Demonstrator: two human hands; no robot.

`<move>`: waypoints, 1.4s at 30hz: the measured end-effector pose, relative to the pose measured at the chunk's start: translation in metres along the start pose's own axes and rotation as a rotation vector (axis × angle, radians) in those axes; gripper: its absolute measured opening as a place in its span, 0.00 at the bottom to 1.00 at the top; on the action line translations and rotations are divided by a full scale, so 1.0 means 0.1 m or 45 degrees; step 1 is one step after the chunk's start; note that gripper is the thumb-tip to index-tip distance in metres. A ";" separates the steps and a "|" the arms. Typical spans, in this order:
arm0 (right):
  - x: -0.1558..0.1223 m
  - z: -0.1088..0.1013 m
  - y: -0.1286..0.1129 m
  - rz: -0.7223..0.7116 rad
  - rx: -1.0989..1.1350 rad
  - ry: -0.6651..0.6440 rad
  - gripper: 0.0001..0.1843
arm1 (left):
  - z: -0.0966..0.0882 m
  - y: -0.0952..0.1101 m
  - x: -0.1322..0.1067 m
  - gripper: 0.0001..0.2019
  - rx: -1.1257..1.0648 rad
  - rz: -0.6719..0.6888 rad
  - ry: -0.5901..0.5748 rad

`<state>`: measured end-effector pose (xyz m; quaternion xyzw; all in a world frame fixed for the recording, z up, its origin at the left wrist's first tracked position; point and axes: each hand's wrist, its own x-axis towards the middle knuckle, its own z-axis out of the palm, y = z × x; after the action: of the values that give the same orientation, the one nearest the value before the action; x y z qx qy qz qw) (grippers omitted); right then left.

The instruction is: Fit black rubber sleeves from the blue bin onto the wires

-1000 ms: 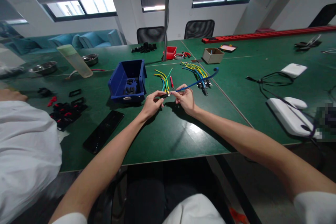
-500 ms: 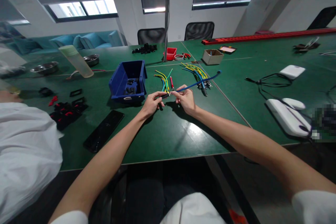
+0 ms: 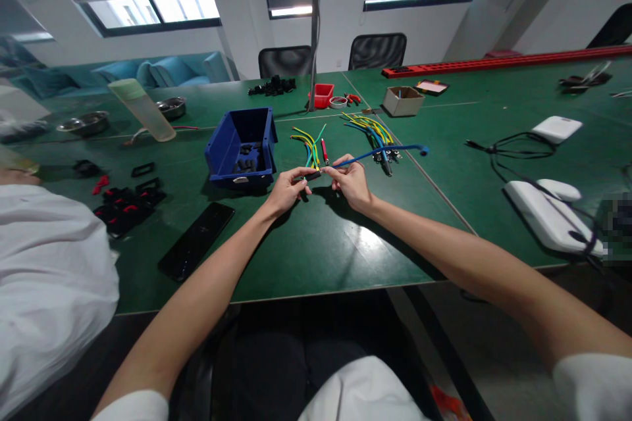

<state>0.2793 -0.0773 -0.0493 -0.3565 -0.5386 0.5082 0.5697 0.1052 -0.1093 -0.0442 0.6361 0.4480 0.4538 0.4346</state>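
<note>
My left hand (image 3: 290,189) pinches a small black sleeve (image 3: 312,175) that points toward my other hand. Between the fingertips of my right hand (image 3: 351,183) is a blue wire (image 3: 380,152), its long free end stretching out to the right. The wire's near end meets the sleeve's tip; whether it sits inside is too small to tell. Just beyond my fingers lie a small bundle of yellow, green and blue wires (image 3: 310,145) and a short red tool (image 3: 324,150). Farther right rests a larger bundle of yellow and blue wires (image 3: 369,128) with metal lugs.
A blue bin (image 3: 237,164) holding black sleeves stands left of my hands. A black phone (image 3: 196,240) lies nearer me. At far left sits a co-worker in a white sleeve (image 3: 49,276), by black and red parts (image 3: 129,208). White devices with cables (image 3: 548,216) lie right.
The blue wire's free end has swung a little to the right and lower. My hands keep their hold close together, and the view has shifted slightly.
</note>
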 end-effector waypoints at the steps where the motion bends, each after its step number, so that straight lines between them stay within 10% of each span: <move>1: 0.00 0.00 0.00 0.000 0.000 0.000 0.23 | 0.00 0.00 0.00 0.18 0.002 0.000 -0.002; 42: -0.01 -0.03 0.00 -0.004 -0.098 -0.007 0.18 | 0.00 0.01 -0.01 0.20 0.078 0.010 -0.050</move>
<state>0.2821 -0.0778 -0.0501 -0.3757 -0.5599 0.4871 0.5550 0.1054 -0.1108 -0.0432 0.6596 0.4505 0.4291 0.4217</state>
